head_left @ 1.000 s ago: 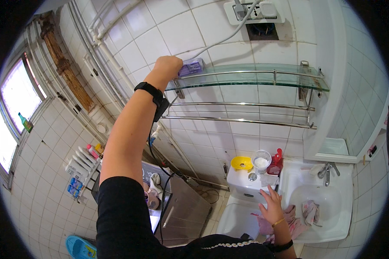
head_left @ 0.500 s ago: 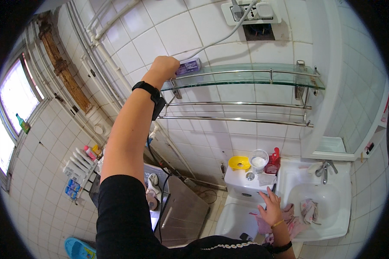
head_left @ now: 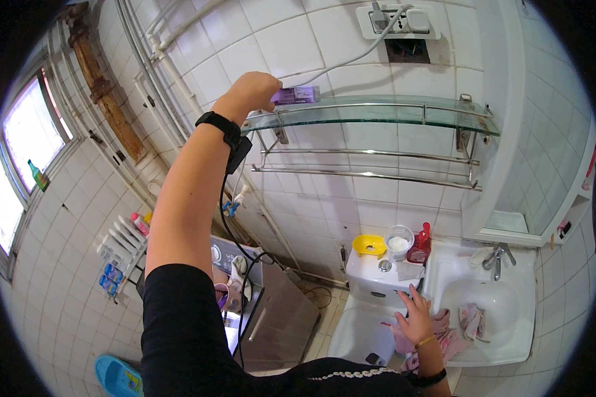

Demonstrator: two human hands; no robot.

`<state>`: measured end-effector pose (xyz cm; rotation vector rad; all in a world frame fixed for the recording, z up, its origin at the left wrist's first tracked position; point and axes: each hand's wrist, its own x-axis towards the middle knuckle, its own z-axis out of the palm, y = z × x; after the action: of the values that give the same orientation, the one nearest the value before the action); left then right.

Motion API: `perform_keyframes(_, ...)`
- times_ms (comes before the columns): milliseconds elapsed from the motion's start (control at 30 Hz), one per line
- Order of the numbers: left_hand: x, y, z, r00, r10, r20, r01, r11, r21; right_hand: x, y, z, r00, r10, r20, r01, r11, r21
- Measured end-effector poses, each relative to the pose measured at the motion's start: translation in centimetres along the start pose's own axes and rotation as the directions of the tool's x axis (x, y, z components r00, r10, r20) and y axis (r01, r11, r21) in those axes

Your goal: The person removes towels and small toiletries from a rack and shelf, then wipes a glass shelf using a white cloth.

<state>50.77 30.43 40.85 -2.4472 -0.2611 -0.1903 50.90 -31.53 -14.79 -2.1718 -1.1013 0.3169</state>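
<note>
My left hand [head_left: 250, 91] is up at the left end of a glass wall shelf [head_left: 377, 114] with a metal rail, its arm stretched across the picture. Its fingers are closed on the near end of a small purple box [head_left: 295, 96], which is at the shelf's left end; whether the box rests on the glass I cannot tell. Low on the right, my right hand [head_left: 415, 319] has its fingers apart and holds nothing. It is over a pink cloth [head_left: 449, 337] draped at the washbasin's [head_left: 520, 331] left edge, beside the toilet.
On the toilet tank [head_left: 364, 281] stand a yellow dish [head_left: 369, 245], a clear tub [head_left: 398, 242] and a red bottle [head_left: 420, 243]. Another cloth [head_left: 472, 322] lies in the basin. A mirror cabinet [head_left: 543, 119] juts out at right. A black cable [head_left: 244, 317] hangs over a grey appliance [head_left: 278, 324].
The purple box has turned to sit more level, with my left hand still on it. The view has shifted slightly. My right hand has hardly moved.
</note>
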Motion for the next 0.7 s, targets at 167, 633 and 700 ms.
perform_keyframes(167,-2.9,-0.7,-1.7,0.994,0.007,-0.109,-0.003,0.999,0.033,-0.8,-2.0,0.0,1.0,-0.022,-0.002,0.022,1.0,-0.002)
perform_keyframes(633,-28.2,8.1,-9.5,0.885,-0.014,-0.465,-0.029,0.996,-0.085,4.7,-15.3,0.6,0.944,-0.329,-0.006,0.328,0.941,0.078)
perform_keyframes(700,-33.5,10.4,-8.4,0.865,0.023,-0.502,-0.083,0.992,-0.096,6.2,-19.3,2.2,0.908,-0.414,-0.06,0.417,0.885,0.207)
